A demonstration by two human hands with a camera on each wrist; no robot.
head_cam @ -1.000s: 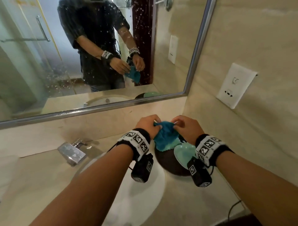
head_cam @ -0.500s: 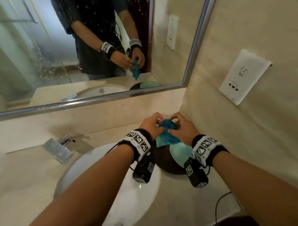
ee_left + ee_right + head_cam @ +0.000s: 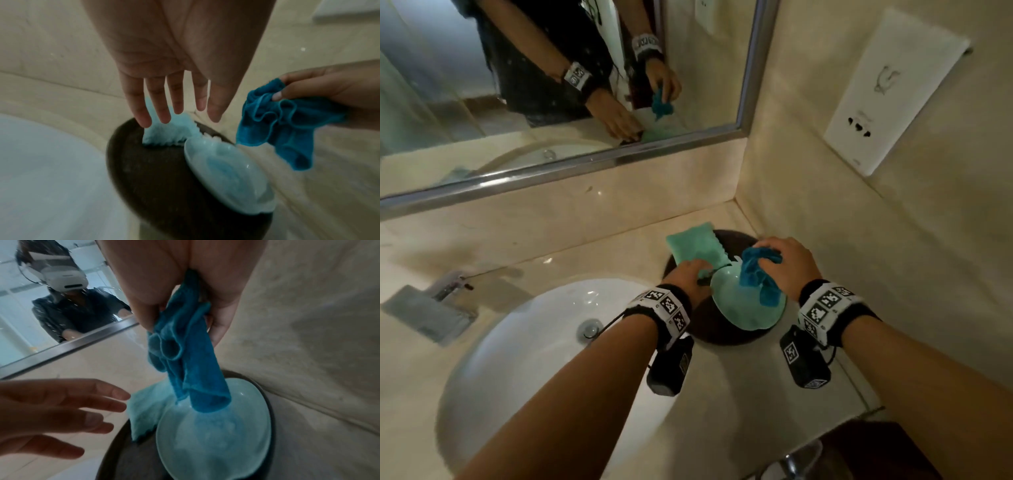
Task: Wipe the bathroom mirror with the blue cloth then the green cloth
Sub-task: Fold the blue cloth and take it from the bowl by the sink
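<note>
My right hand (image 3: pixel 767 257) grips the bunched blue cloth (image 3: pixel 756 277), which hangs down onto a pale green dish (image 3: pixel 743 308). The right wrist view shows the blue cloth (image 3: pixel 185 363) squeezed between thumb and fingers. A folded green cloth (image 3: pixel 695 246) lies on a dark round tray (image 3: pixel 709 339) behind the dish. My left hand (image 3: pixel 698 270) reaches over its near edge with fingers straight, as the left wrist view shows over the green cloth (image 3: pixel 168 131); contact is unclear. The mirror (image 3: pixel 517 85) hangs above the counter.
A white basin (image 3: pixel 524 342) with a chrome faucet (image 3: pixel 431 308) sits left of the tray. The side wall is close on the right, carrying a white socket plate (image 3: pixel 887 96). The counter's front edge (image 3: pixel 825 428) runs under my right forearm.
My left hand has let go of the blue cloth and moved left to the green cloth. The right hand alone now holds the blue cloth, lowered to the dish. The head view tilted down.
</note>
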